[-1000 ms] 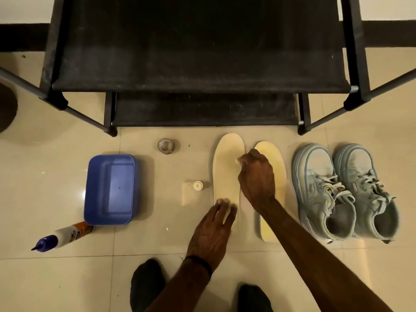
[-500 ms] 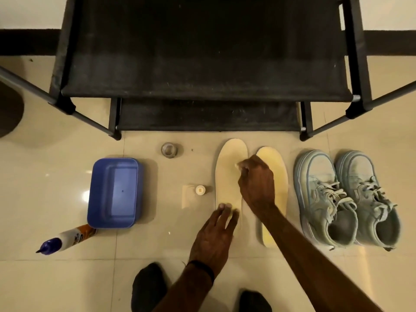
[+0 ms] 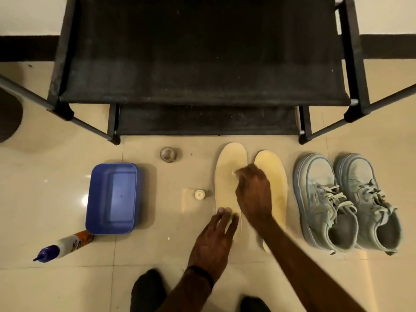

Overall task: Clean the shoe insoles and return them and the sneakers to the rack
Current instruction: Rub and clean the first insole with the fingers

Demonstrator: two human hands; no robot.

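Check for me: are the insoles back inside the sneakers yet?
No, both insoles lie flat on the floor, left of the sneakers, with both hands on the left one.

Floor layout in front of rack [image 3: 202, 64], seen from above.
L to R: bottle [image 3: 64, 245] lying at near-left corner of tub [image 3: 112, 199]; small jar [image 3: 167, 154] nearer the rack; cap [image 3: 199, 194] just left of insole 1 [image 3: 226, 176]; insole 2 [image 3: 275, 183] beside it; sneaker pair [image 3: 346, 203] far R. L hand [image 3: 215, 239] on near end of insole 1, R hand [image 3: 253, 192] across its middle.
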